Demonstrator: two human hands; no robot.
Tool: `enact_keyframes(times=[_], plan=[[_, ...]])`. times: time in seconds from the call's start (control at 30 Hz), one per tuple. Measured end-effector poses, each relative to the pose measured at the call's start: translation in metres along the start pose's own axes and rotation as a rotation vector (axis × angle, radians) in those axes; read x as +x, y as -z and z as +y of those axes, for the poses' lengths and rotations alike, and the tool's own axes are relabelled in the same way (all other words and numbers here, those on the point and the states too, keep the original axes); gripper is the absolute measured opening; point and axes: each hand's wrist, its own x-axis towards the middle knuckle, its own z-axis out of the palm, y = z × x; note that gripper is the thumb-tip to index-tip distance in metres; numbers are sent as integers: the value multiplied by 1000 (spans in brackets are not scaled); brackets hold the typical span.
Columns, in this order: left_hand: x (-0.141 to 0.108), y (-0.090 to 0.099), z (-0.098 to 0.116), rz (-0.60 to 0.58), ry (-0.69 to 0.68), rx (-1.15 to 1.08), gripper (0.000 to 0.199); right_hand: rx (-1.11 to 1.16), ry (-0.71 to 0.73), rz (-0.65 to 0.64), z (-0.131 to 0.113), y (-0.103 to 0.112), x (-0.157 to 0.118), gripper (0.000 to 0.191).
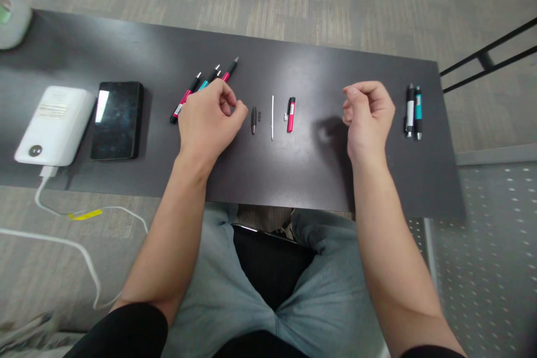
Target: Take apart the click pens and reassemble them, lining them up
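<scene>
My left hand (212, 114) is over the table beside several pens, its fingers curled, thumb and index finger near each other; what they hold, if anything, is hidden. Beyond it, a red and black pen (230, 70) and others stick out. To its right lie a dark pen tip (254, 120), a small dark piece (259, 116), a thin white refill (272, 117) and a red barrel (291, 115) with a small clear piece beside it. My right hand (369, 114) is closed above the table, between the barrel and two pens; nothing shows in its fingers.
A white pen (410, 110) and a teal pen (418, 113) lie at the right end of the dark table (319, 179). At left are a black phone-like device (117, 120) and a white power bank (54, 126) with a cable.
</scene>
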Motion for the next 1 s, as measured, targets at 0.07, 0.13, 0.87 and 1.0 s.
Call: enact_keyframes(times=[0.07,0.13,0.87,1.0], plan=[[3,5,-6,18,13,-2,20,60,-60,88,-2,-1,1,49],[6,10,-14,27,23,-12,17,109,-87,141,-6,-3,0,44],[-5,-6,-5,-52,-79,23,23,0,187,-44,-68,-9,-21,13],[-5,-5,-9,-54,-23,13,30,-30,200,-58,-69,-11,-20,16]])
